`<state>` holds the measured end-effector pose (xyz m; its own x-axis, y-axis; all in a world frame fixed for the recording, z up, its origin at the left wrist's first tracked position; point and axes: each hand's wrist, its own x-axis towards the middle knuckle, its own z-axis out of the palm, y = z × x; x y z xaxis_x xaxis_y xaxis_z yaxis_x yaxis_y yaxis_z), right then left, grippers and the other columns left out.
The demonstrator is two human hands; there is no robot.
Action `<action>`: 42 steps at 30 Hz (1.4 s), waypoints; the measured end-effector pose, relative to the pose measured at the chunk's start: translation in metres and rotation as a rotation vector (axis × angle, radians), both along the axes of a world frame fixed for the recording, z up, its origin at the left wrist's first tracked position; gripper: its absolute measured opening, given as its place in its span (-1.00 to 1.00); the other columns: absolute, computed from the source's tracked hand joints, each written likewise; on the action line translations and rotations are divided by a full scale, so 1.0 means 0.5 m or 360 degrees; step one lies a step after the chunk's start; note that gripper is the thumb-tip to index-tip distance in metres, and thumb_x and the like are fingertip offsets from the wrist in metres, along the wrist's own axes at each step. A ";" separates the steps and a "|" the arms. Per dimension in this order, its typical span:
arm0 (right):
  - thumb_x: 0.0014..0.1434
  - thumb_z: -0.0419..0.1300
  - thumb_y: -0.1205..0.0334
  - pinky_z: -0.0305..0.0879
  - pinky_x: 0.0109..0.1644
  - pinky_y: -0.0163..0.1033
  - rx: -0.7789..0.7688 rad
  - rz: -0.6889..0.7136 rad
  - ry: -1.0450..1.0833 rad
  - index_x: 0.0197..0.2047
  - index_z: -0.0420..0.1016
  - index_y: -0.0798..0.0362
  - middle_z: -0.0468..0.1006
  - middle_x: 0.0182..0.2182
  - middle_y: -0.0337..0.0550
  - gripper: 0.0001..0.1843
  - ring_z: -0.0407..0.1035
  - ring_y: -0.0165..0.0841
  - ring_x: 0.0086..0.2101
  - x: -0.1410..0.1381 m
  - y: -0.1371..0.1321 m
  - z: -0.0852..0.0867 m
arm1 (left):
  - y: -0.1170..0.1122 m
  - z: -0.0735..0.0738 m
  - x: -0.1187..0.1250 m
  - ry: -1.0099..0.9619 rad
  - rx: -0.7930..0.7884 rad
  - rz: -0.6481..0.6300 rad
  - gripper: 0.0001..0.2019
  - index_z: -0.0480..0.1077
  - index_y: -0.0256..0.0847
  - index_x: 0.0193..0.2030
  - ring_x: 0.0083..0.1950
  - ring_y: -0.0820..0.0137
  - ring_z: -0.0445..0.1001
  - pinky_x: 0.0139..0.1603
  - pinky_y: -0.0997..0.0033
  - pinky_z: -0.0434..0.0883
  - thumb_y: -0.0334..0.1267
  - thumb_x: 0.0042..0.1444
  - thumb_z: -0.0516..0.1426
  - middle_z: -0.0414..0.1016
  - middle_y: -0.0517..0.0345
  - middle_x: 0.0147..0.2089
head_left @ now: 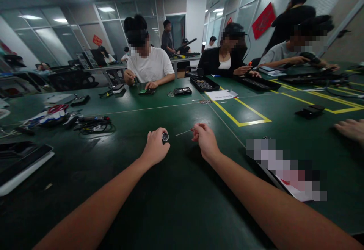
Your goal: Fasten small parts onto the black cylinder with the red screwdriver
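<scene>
My left hand is closed around a small dark cylinder. Its round, silver-rimmed end faces me and looks hollow; the rest is hidden by my fingers. To the right, my right hand pinches a thin metal rod at one end. The rod points left toward the cylinder, and a gap separates its tip from the cylinder. Whether the rod has a handle inside my fingers is hidden. Both hands are just above the green tabletop.
Tangled cables lie at the left, beyond a black-and-white case. A blurred-out paper item lies beside my right forearm. Another person's hand rests at the right edge. Co-workers sit across the table near a black parts tray.
</scene>
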<state>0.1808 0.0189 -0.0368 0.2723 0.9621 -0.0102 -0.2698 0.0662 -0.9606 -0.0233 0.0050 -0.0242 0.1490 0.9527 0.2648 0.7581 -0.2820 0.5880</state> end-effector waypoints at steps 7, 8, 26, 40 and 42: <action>0.15 0.27 -0.07 0.31 -0.39 -0.24 0.0429 0.0100 -0.0353 -0.31 0.47 0.00 0.52 -0.48 -0.25 -0.70 0.37 -0.38 -0.48 -0.009 -0.034 0.033 | 0.008 -0.036 -0.014 -0.0053 0.0041 -0.0190 -0.82 0.44 -0.14 -0.03 0.07 0.16 0.43 0.17 0.09 0.34 -0.34 0.22 0.16 0.50 0.04 0.00; 0.16 0.27 -0.05 0.34 -0.35 -0.23 0.0474 0.0123 -0.0367 -0.29 0.47 0.00 0.54 -0.46 -0.24 -0.72 0.41 -0.37 -0.46 -0.011 -0.037 0.034 | 0.010 -0.037 -0.015 -0.0061 0.0068 -0.0197 -0.81 0.46 -0.13 -0.04 0.08 0.17 0.44 0.18 0.09 0.34 -0.35 0.22 0.17 0.51 0.06 0.00; 0.33 0.16 0.12 0.36 -0.27 -0.20 0.0697 0.0406 -0.0832 -0.04 0.46 -0.06 0.57 -0.37 -0.25 -0.82 0.49 -0.32 -0.38 -0.017 -0.062 0.024 | 0.014 -0.040 -0.022 -0.0346 0.0000 -0.0150 -0.69 0.50 -0.11 0.08 0.16 0.20 0.48 0.25 0.12 0.36 -0.34 0.19 0.26 0.56 0.10 0.11; 0.40 0.02 0.04 0.28 -0.28 -0.20 0.0617 0.0079 -0.1084 -0.04 0.55 0.00 0.64 -0.37 -0.17 -0.66 0.49 -0.28 -0.40 -0.018 -0.076 0.047 | 0.009 -0.039 -0.020 -0.0081 0.0097 -0.0309 -0.66 0.53 0.00 0.08 0.11 0.16 0.48 0.19 0.07 0.36 -0.34 0.16 0.31 0.59 0.13 0.06; 0.38 0.00 0.14 0.28 -0.26 -0.20 0.0591 0.0084 -0.1100 0.01 0.51 0.00 0.63 -0.37 -0.18 -0.69 0.48 -0.28 -0.39 -0.015 -0.072 0.044 | 0.008 -0.037 -0.021 -0.0061 0.0087 -0.0316 -0.66 0.53 0.00 0.07 0.10 0.16 0.48 0.17 0.06 0.35 -0.34 0.15 0.31 0.59 0.14 0.06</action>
